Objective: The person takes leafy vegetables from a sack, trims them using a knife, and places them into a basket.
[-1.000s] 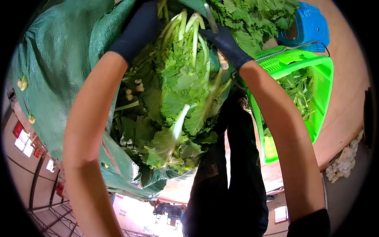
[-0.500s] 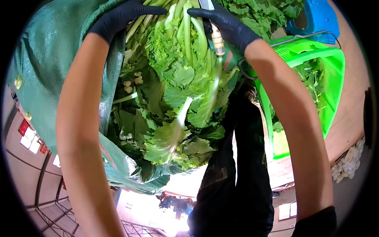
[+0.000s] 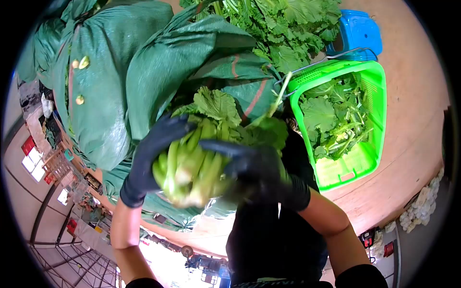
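Note:
A bunch of leafy greens (image 3: 194,165) is held up in front of me, its pale cut stalk ends facing me and its leaves pointing away. My left hand (image 3: 156,151), in a black glove, is closed around the bunch's left side. From the right, my gloved right hand (image 3: 257,170) presses against the stalks, its index finger lying across them. Motion smears the lower part of that hand, and I cannot make out a knife there. Behind the bunch lies a green woven sack (image 3: 187,57).
A bright green basket (image 3: 379,115) with loose leaves and stems stands on the right. Beyond it is a blue plastic stool (image 3: 362,31). More leafy greens (image 3: 288,29) are heaped at the top. Another bulging green sack (image 3: 98,96) lies on the left.
Both hands have come down and towards me, lifting the bunch from the greens in the sack and turning its stalk ends to me. The knife seen earlier in my right hand no longer shows.

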A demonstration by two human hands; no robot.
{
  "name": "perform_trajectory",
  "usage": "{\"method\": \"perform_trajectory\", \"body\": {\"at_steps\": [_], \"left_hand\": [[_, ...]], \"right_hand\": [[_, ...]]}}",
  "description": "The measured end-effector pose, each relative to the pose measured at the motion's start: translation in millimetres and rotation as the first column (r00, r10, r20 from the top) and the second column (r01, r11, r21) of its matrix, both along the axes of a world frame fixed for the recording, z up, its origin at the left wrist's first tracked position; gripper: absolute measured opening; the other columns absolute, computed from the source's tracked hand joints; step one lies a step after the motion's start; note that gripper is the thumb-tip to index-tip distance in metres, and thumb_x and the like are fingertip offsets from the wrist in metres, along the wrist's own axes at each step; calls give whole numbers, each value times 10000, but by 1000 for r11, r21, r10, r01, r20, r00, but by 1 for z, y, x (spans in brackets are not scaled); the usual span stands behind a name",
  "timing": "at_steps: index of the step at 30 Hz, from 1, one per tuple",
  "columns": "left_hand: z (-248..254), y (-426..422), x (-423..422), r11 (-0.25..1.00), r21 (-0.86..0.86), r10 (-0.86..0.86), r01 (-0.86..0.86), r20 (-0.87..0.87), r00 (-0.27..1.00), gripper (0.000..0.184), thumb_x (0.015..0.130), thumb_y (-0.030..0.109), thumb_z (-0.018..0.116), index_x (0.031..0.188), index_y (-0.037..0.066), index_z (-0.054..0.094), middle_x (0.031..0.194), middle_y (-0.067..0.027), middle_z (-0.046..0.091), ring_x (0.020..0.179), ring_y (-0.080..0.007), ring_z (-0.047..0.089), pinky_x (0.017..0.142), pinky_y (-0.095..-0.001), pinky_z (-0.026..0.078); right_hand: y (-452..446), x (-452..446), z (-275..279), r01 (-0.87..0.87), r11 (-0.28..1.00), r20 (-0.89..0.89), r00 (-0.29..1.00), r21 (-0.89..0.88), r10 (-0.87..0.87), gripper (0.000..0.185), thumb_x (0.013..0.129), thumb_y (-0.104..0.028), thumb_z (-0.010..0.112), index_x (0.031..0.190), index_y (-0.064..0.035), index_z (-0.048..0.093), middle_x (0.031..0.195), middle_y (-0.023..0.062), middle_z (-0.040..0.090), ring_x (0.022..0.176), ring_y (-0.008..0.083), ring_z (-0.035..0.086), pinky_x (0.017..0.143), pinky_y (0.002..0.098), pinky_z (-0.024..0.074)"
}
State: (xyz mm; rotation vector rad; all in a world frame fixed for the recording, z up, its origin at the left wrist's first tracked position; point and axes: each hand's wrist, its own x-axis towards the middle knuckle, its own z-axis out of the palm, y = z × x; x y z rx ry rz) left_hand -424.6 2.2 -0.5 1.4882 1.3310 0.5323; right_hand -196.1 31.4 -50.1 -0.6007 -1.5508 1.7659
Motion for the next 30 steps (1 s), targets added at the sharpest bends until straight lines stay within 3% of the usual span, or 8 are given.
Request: {"method": "perform_trajectory", "body": {"at_steps": [2, 7, 10, 11, 15, 17, 21, 30], "left_hand": [[44, -22, 5, 992, 113, 57, -57, 3, 998, 442, 798, 212, 597, 1197, 62, 479, 1089, -218, 562, 1069, -345, 509, 986, -492, 293], [181, -47, 35, 992, 90, 113, -92, -270, 956, 402, 777, 102, 603, 1156, 46, 480, 960, -214, 598, 888, -319, 578, 821, -408, 446], [228, -66, 55, 944, -85, 217, -318, -566, 795, 373, 737, 29, 613, 1093, -7, 507, 958, -183, 605, 867, -251, 596, 785, -335, 469], [231, -67, 59, 651, -288, 505, -703, -528, 683, 411, 697, 68, 671, 1069, -16, 517, 961, -164, 608, 885, -233, 592, 792, -327, 462], [131, -81, -9, 794, -496, 148, -353, -405, 902, 608, 588, 165, 791, 1101, 6, 506, 1003, -114, 575, 915, -187, 558, 809, -301, 440], [34, -90, -20, 855, -417, 120, -308, -419, 900, 422, 722, 138, 696, 1088, 21, 522, 973, -85, 585, 902, -164, 546, 809, -294, 426], [-121, -125, -49, 878, -359, 175, -316, -373, 911, 361, 751, 159, 688, 1040, 10, 529, 929, -88, 594, 854, -129, 545, 756, -286, 433], [-7, -69, -32, 802, -439, 291, -405, -305, 907, 360, 769, 134, 664, 1066, -8, 518, 913, -46, 593, 814, -111, 546, 739, -249, 440]], "right_hand": [[11, 20, 66, -408, 681, 5, 856, -608, 517, 228, 816, -304, 533, 738, -92, 509, 1169, 180, 546, 570, 163, 585, 500, 243, 444], [-48, 17, 143, -329, 892, -227, 936, -309, 267, 172, 798, -190, 602, 797, -61, 487, 1194, 197, 516, 785, 230, 620, 635, 289, 482], [-77, 2, 167, -290, 790, -366, 926, -540, 90, 267, 735, -18, 677, 828, -45, 428, 1257, 199, 455, 970, 227, 582, 694, 316, 470], [-80, -1, 165, -253, 742, -287, 954, -621, 86, 248, 748, -47, 675, 864, -29, 457, 1236, 186, 472, 995, 207, 567, 705, 308, 477], [-94, -11, 93, -170, 296, -12, 883, -940, 469, 306, 727, -122, 710, 953, -24, 528, 750, -5, 554, 621, 74, 504, 526, 241, 423], [-130, -29, 1, 164, 437, 168, 985, -884, -30, 284, 716, -144, 724, 920, -32, 562, 700, -36, 543, 578, 56, 486, 511, 234, 416], [-127, -4, -172, 168, 579, 413, 852, -798, 321, 277, 753, -218, 680, 869, 7, 567, 640, 16, 552, 554, 97, 508, 493, 258, 416], [-84, 35, -104, 67, 957, 648, 748, -284, 140, 259, 771, -274, 604, 718, -23, 568, 615, 171, 548, 584, 340, 554, 533, 417, 421]]}}
